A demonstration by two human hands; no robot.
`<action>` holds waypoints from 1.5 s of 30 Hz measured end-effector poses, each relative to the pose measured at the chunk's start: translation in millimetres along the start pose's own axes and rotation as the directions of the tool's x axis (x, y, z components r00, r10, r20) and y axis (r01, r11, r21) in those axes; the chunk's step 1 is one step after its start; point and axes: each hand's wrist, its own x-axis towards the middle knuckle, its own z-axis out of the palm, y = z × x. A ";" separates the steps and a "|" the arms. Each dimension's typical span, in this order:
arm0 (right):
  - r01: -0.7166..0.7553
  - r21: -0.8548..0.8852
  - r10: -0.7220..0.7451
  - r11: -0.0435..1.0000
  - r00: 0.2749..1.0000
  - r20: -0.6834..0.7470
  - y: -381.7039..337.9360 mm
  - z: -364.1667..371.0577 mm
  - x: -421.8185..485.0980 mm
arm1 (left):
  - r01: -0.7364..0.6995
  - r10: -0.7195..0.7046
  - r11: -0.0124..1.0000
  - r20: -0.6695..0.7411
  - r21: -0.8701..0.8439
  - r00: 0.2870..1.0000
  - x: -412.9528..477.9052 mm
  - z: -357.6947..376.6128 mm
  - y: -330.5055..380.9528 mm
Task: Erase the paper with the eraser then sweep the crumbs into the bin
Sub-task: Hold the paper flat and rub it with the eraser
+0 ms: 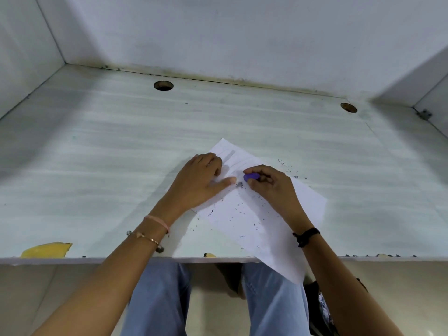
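Right hand (269, 187) pinches the purple eraser (251, 177) on the paper (310, 202) — left hand (198, 183) presses it flat, crumbs (255, 224) scattered.

Pale streaked desk (121, 146), 2 round cable holes (163, 85), white partition walls (242, 32), beige floor (72, 287)

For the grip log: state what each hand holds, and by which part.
The right hand pinches the purple eraser by one end, with the other end showing. The left hand grips nothing; it presses on the paper.

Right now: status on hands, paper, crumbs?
Left hand pressing paper. Right hand pinching purple eraser on it. Crumbs scattered, unswept. No bin in view.
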 end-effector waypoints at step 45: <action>0.232 -0.483 -0.174 0.844 0.971 0.162 -16.7 12.3 5.4 | -0.068 0.018 0.977 0.241 0.200 0.970 19.8 23.6 -12.5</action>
